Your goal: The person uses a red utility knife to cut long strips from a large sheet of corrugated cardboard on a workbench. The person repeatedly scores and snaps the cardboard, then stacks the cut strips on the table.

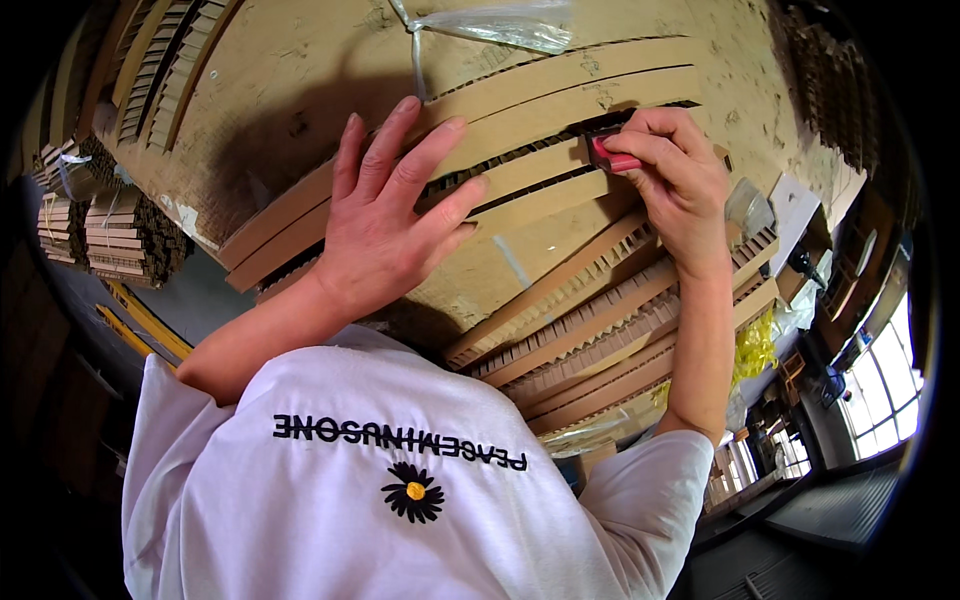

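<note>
Honeycomb cardboard strips fill the frame's centre on the desk. Left hand presses flat, fingers spread; right hand, upper right, grips a red cutter. Cutting seems underway; next needs steady pressure.

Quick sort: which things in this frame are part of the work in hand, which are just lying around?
In hand:
- left hand, flat on the honeycomb cardboard strips
- right hand, gripping a red tool at a strip's edge

Lying about:
- clear plastic wrap at the top
- bundled cardboard stacks at left
- yellow strapping at right
</note>
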Demonstrator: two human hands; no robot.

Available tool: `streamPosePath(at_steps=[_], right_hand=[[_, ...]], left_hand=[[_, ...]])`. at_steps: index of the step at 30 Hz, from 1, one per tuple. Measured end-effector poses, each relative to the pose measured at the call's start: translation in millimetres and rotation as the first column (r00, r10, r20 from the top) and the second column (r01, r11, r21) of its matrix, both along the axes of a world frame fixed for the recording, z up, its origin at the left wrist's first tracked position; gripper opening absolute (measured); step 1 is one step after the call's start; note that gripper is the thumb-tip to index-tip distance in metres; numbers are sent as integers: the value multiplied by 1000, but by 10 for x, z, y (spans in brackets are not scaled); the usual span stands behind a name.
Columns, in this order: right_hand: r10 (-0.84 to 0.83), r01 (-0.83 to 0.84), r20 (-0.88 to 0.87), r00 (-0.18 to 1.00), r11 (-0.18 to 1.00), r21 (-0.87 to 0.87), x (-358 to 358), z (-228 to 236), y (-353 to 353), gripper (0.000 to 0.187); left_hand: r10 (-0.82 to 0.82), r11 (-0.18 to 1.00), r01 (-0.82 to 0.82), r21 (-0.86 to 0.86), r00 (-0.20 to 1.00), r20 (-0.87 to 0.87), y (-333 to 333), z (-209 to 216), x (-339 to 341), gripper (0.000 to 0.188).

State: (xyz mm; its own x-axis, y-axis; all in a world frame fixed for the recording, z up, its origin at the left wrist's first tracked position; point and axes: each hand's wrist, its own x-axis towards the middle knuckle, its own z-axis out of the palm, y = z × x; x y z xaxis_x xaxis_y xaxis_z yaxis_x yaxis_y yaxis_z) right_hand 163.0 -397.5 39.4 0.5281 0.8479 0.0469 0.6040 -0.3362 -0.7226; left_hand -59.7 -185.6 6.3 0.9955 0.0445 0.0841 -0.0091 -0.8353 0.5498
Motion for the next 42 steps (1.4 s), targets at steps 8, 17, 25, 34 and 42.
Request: streamPosePath(at_steps=[8,17,25,34,42], right_hand=[[28,-27,-18,999,999,44,56,-104,-43,23],[42,-37,-56,998,995,88,91,-167,-68,20],[-61,104,-201,978,972,212,45,-72,-116,20],[-70,134,-355,932,978,159,-29,18,-466,22],[48,-28,-264,963,996,81,-43,33,-432,21]], left_hand=[[-32,999,33,12,998,-62,-32,73,0,70],[-22,997,25,79,999,-34,-65,26,10,65],[-35,995,37,87,999,-24,-70,17,14,66],[-48,991,49,128,999,-6,-89,2,15,67],[-48,987,48,152,999,0,-99,-1,17,65]])
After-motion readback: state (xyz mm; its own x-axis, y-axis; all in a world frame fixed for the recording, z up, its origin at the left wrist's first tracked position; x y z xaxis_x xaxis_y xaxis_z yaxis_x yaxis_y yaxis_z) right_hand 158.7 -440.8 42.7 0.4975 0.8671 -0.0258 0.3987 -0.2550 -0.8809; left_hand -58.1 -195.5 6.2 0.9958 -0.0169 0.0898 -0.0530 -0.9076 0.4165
